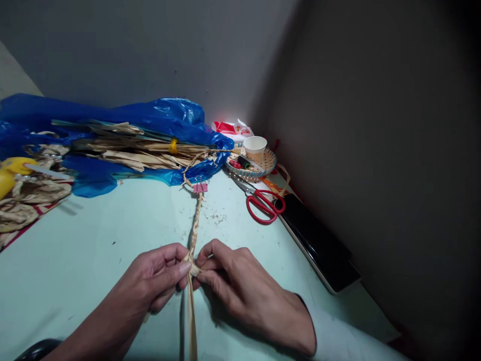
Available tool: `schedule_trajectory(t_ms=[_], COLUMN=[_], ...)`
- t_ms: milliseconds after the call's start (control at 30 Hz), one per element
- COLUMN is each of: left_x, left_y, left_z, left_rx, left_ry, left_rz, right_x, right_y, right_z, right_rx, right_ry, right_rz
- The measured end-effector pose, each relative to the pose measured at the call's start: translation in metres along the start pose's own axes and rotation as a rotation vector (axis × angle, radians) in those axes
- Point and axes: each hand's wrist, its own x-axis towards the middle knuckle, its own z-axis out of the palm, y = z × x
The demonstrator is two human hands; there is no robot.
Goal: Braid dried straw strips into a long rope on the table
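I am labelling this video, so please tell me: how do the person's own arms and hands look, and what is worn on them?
Both hands are bare, with no gloves, rings or watch visible. The left hand continues into a bare forearm with no sleeve in view. The right hand ends at a white long sleeve with a dark edge at the wrist.

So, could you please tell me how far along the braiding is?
Done: a plaited length runs from the pink binder clip toward the hands. In hand: the left hand and right hand pinch the strips at the braid's end. Left: loose strips trail below, still unbraided.
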Motion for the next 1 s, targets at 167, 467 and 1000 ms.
schedule_trajectory(t_ms=[167,467,1000], left_x=[0.003,0.002,-0.002], left_y=[-0.003,0.003,-0.003], left_z=[-0.002,0.006,0.014], left_rx=[0.057,0.069,0.183], left_ry=[-0.027,0.046,0.186], left_rz=[-0.042,-0.068,0.064], right_x=[-0.002,0.003,0.0], right_y=[0.007,0.015,0.008], right_z=[0.006,0.01,0.008], right_rx=[-0.274,-0.279,-0.244], right_ry=[0.032,0.121,0.207], right_rz=[-0.082,-0.141,-0.143])
